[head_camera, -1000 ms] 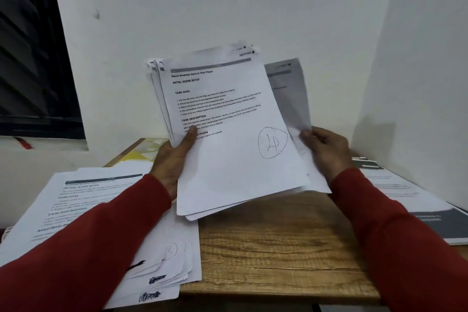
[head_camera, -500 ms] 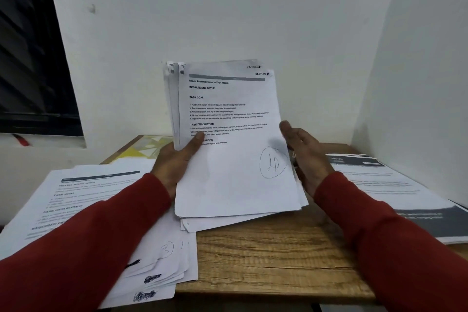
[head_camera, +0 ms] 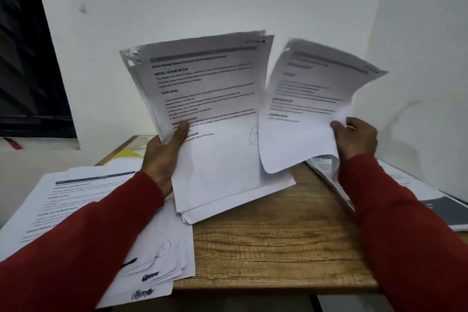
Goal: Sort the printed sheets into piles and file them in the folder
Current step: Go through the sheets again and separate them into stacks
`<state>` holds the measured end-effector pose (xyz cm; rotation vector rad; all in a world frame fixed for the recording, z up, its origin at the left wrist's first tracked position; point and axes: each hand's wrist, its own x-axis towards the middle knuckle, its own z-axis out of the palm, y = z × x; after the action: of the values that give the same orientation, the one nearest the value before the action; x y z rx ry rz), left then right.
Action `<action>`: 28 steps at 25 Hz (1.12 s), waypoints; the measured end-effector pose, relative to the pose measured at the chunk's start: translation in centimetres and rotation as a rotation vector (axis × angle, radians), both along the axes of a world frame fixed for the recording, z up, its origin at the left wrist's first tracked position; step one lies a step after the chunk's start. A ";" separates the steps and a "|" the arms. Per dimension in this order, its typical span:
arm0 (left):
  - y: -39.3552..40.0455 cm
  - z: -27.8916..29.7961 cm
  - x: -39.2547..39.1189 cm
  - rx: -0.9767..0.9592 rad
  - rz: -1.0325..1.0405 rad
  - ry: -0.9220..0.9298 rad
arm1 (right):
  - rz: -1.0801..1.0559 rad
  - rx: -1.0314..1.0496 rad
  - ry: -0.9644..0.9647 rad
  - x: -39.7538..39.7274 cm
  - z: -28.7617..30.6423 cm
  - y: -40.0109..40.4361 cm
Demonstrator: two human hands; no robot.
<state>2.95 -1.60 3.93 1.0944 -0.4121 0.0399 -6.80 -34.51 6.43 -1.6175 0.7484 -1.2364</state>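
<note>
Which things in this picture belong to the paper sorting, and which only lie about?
Belong to the job:
- thick stack of white printed sheets, held by the left hand
- single curled printed sheet, pinched by the right hand
- fanned pile of sheets at left
- pile of sheets at right

Only lying about:
- brown wooden table
- yellow patterned board at the back

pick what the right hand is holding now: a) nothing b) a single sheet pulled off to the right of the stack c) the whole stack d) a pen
B: the right hand pinches a single sheet by its right edge, apart from the stack gripped in the left hand.
</note>
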 end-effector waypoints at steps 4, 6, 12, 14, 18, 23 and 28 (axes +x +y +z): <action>0.5 0.3 0.3 -0.047 0.005 0.044 | -0.144 0.068 -0.129 -1.2 0.2 -2.2; 0.8 0.3 0.6 -0.065 -0.015 0.052 | -0.123 0.027 -0.083 -1.1 0.0 -1.9; 0.4 0.1 0.3 0.005 -0.038 0.021 | 0.481 0.040 -0.122 0.2 -0.5 5.0; 0.2 -0.2 0.4 0.035 -0.034 0.067 | 0.679 0.101 -0.131 0.3 -0.5 7.5; 0.0 -0.6 0.7 0.091 -0.103 0.147 | 0.849 0.183 -0.089 0.0 -1.1 9.3; -0.2 -0.8 0.6 0.130 -0.044 0.111 | 0.901 0.226 0.024 0.4 -1.4 9.4; -0.6 -0.5 -0.2 0.151 -0.017 0.051 | 0.712 0.172 -0.043 0.5 -1.8 8.8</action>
<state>2.80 -2.16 3.43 1.2377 -0.3837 -0.0346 -6.31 -25.69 4.64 -1.5119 0.1975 -0.6658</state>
